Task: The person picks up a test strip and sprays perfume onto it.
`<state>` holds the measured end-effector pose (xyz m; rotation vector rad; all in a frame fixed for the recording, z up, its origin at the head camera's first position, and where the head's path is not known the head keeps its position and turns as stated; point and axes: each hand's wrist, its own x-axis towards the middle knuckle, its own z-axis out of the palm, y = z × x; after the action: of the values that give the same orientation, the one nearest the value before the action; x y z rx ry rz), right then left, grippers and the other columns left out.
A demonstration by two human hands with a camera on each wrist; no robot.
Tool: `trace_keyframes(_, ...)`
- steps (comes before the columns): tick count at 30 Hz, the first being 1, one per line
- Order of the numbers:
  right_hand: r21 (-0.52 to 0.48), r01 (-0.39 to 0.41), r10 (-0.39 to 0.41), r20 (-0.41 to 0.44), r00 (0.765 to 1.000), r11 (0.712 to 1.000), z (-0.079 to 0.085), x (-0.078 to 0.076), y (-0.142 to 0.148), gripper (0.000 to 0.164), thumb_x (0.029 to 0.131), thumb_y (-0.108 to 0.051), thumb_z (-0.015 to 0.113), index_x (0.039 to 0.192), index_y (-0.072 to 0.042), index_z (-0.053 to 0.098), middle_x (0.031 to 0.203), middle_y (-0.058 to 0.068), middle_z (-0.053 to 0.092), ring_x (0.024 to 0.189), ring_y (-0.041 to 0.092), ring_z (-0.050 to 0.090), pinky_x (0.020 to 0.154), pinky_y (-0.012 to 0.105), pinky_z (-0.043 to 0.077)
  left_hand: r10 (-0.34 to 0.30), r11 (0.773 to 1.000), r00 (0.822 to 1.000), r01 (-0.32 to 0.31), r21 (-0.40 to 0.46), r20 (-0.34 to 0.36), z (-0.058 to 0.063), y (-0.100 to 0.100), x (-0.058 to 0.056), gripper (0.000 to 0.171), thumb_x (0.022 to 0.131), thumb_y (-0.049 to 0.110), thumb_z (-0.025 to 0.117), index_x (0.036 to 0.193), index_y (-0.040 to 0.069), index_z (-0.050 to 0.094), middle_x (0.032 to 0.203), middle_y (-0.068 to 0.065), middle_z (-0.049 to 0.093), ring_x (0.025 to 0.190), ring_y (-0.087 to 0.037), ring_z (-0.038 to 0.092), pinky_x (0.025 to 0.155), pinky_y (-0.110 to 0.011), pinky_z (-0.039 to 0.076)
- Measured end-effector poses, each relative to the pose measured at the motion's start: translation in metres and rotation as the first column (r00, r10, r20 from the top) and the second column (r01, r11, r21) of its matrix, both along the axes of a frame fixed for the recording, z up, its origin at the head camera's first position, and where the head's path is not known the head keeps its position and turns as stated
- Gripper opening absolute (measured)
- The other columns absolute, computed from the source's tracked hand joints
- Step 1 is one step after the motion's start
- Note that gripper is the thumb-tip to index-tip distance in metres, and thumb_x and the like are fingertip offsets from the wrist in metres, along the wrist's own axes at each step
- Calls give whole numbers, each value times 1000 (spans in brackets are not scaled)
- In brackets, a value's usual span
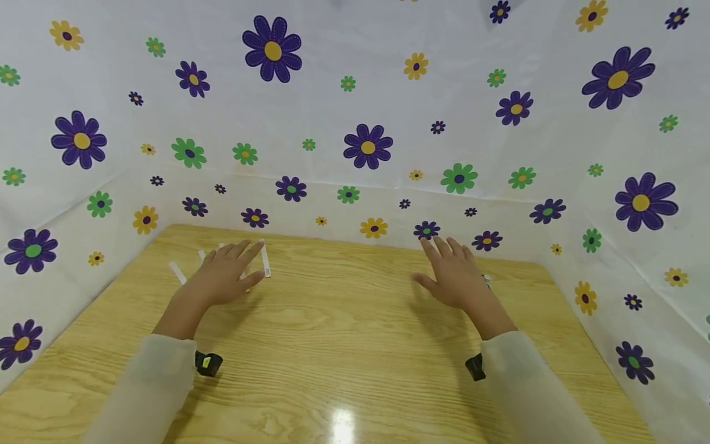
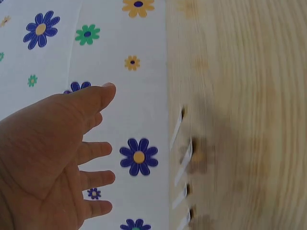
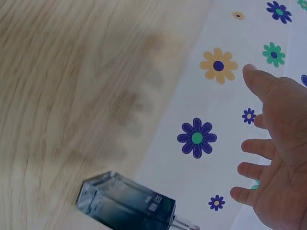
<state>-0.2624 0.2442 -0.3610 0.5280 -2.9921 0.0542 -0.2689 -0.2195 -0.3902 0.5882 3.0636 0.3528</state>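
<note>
My left hand (image 1: 222, 275) hovers above the left back part of the table, its fingers spread and holding nothing. Around and beneath it lie several narrow white paper strips (image 1: 265, 260), partly covered by the hand in the head view. The left wrist view shows these strips (image 2: 184, 163) in a row near the table's edge. Over on the right, my right hand (image 1: 455, 277) is also raised with spread fingers and nothing in it. A blue-tinted glass bottle, like a perfume bottle (image 3: 129, 201), lies on its side near that hand; in the head view the hand mostly hides it.
A wood-grain table (image 1: 333, 320) spreads out under both arms. White cloth with a flower print (image 1: 322, 111) stands along its back and both sides. Each wrist has a small black device (image 1: 208, 364) strapped on.
</note>
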Motion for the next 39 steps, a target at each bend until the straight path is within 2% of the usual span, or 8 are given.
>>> trace_keyframes(10, 27, 10, -10, 7, 1000, 1000, 7, 2, 22, 78, 103, -44, 59, 160, -2, 27, 160, 31, 30, 146, 55, 23, 115, 72, 18, 36, 999, 999, -36, -33, -17, -3, -44, -4, 73, 106, 45, 51, 162, 6, 24, 160, -34, 24, 141, -61, 25, 108, -79, 18)
trace_keyframes(22, 23, -12, 11, 23, 1000, 1000, 10, 3, 53, 78, 104, -45, 57, 160, -1, 26, 158, 33, 31, 143, 56, 28, 113, 73, 22, 70, 995, 997, -68, -68, 21, -8, -81, -2, 73, 107, 45, 50, 161, 4, 22, 158, -37, 22, 135, -66, 28, 100, -84, 24)
trace_keyframes(32, -6, -30, 30, 58, 998, 1000, 6, 13, 77, 77, 103, -47, 58, 158, 1, 32, 154, 35, 36, 138, 59, 33, 109, 74, 27, 77, 996, 996, -75, -47, 49, -18, -106, 2, 74, 105, 43, 55, 157, -3, 27, 153, -41, 28, 127, -71, 35, 91, -84, 33)
trace_keyframes(39, -45, -36, 39, 91, 995, 998, 1, 17, 89, 87, 99, -55, 61, 159, 0, 29, 155, 33, 37, 137, 60, 35, 108, 75, 27, 77, 997, 993, -75, -24, 92, -25, -116, 2, 79, 103, 43, 58, 156, -6, 26, 150, -45, 28, 122, -75, 35, 87, -84, 36)
